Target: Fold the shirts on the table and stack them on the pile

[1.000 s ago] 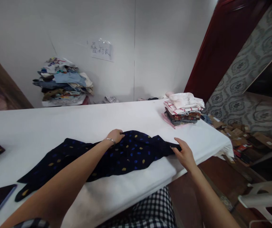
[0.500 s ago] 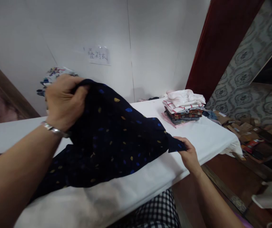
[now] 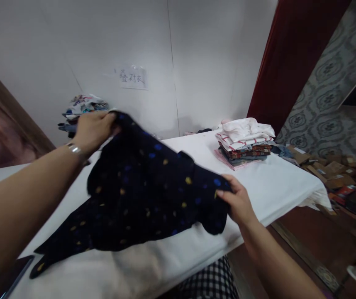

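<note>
A dark navy shirt point(image 3: 143, 187) with blue and yellow spots is stretched between my two hands over the white-covered table point(image 3: 277, 182). At its upper left edge, my left hand point(image 3: 93, 126) is closed on the cloth and raised above the table. My right hand point(image 3: 238, 199) pinches the shirt's right end, lower down, with the thumb on top. One dark sleeve-like part trails to the lower left and lies on the white cover. The underside of the shirt is hidden.
A stack of folded clothes point(image 3: 245, 141) stands at the table's right back. Behind my left hand is another clothes pile point(image 3: 86, 104). A paper sign point(image 3: 133, 78) hangs on the white wall. Cardboard boxes point(image 3: 336, 170) lie beyond the table's right end.
My left hand has moved away from me, still gripping the shirt. My right hand has shifted slightly left, and the cloth at that end now shows a wider hanging part.
</note>
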### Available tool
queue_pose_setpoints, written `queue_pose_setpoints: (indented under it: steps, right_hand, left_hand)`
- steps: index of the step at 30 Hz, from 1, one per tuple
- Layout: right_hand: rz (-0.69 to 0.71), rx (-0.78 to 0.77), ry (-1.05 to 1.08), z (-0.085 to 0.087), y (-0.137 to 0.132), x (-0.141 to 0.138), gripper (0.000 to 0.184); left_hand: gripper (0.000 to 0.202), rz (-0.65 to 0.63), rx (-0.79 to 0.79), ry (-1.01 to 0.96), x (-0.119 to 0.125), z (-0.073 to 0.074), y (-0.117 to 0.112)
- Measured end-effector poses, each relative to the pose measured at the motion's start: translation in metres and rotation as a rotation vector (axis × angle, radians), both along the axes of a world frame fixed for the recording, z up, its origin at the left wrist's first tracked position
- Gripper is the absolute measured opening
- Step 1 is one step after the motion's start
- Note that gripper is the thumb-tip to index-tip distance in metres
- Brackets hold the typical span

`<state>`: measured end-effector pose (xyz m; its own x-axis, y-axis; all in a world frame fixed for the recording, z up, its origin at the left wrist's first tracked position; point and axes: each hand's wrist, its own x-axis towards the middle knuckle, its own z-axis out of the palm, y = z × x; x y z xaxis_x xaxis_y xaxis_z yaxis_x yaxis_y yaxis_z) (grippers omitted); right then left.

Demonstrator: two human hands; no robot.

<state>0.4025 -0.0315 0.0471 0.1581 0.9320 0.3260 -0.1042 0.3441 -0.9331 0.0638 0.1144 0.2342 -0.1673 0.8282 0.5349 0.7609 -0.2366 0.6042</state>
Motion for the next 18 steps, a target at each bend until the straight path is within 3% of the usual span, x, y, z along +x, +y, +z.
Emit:
queue_pose_setpoints:
  steps: [2,4,6,8,10,13,15,18]
  right_hand:
    - [-0.157,0.006,0.151,0.001,0.036,0.009,0.042]
    - [-0.256,0.017,0.219,-0.005,0.067,0.021,0.051]
    - [-0.265,-0.026,0.169,-0.023,0.086,0.034,0.062]
    - [-0.233,-0.118,0.052,-0.051,0.089,0.046,0.070]
    - [-0.213,-0.191,-0.052,-0.085,0.078,0.056,0.073]
    - [-0.178,-0.213,-0.112,-0.125,0.052,0.061,0.069]
    - [-0.141,-0.219,-0.138,-0.137,0.036,0.058,0.064]
    - [-0.083,-0.204,-0.292,-0.135,0.016,0.046,0.049]
  left_hand:
    - [0.031,-0.036,0.048,0.025,0.046,0.010,0.035]
    - [0.048,-0.193,-0.010,0.064,0.091,0.010,0.063]
    - [0.066,-0.298,-0.075,0.093,0.128,-0.005,0.074]
    - [0.068,-0.391,-0.114,0.138,0.151,-0.035,0.067]
    - [0.057,-0.573,-0.141,0.260,0.153,-0.074,0.042]
    - [0.035,-0.739,-0.157,0.429,0.125,-0.136,-0.017]
    - [0.030,-0.766,-0.241,0.532,0.096,-0.173,-0.063]
    - [0.035,-0.652,-0.329,0.628,0.054,-0.216,-0.126]
